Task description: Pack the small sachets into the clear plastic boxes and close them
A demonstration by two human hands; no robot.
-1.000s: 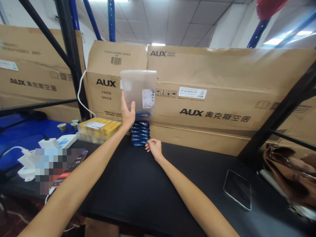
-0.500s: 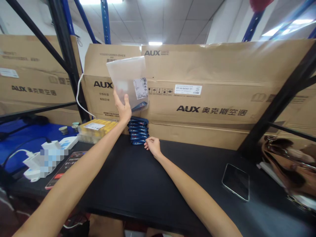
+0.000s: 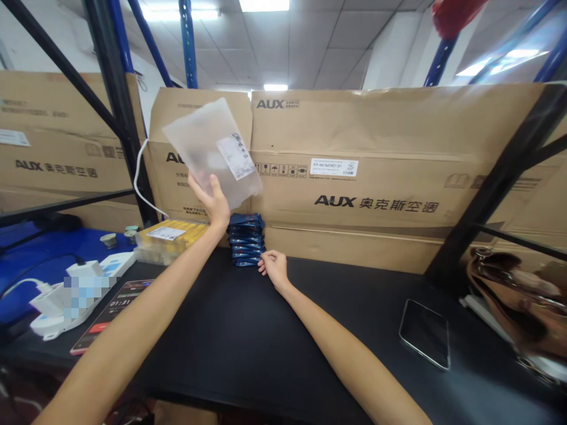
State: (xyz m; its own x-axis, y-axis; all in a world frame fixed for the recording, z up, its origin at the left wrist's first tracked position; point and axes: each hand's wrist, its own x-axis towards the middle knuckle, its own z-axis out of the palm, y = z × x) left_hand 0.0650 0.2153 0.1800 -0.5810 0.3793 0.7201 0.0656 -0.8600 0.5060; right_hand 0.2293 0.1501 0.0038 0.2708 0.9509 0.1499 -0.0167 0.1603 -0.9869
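Note:
My left hand (image 3: 211,200) holds up a frosted translucent bag (image 3: 208,150) with a small white label, tilted to the left in front of the cardboard boxes. Below it stands a stack of dark blue packets (image 3: 245,239) on the black table (image 3: 274,336). My right hand (image 3: 273,268) rests on the table with curled fingers touching the lower right side of that stack.
Large AUX cardboard boxes (image 3: 376,177) line the back. A clear box of yellow items (image 3: 170,239) sits left of the stack. A phone showing a timer (image 3: 108,313) and white power strips (image 3: 75,286) lie at the left, a dark phone (image 3: 425,333) and brown bag (image 3: 518,307) at the right.
My left hand lifted the frosted bag off the blue stack and tilted it leftward; a blue packet that showed at the bag's bottom is no longer seen there. My right hand stayed by the stack.

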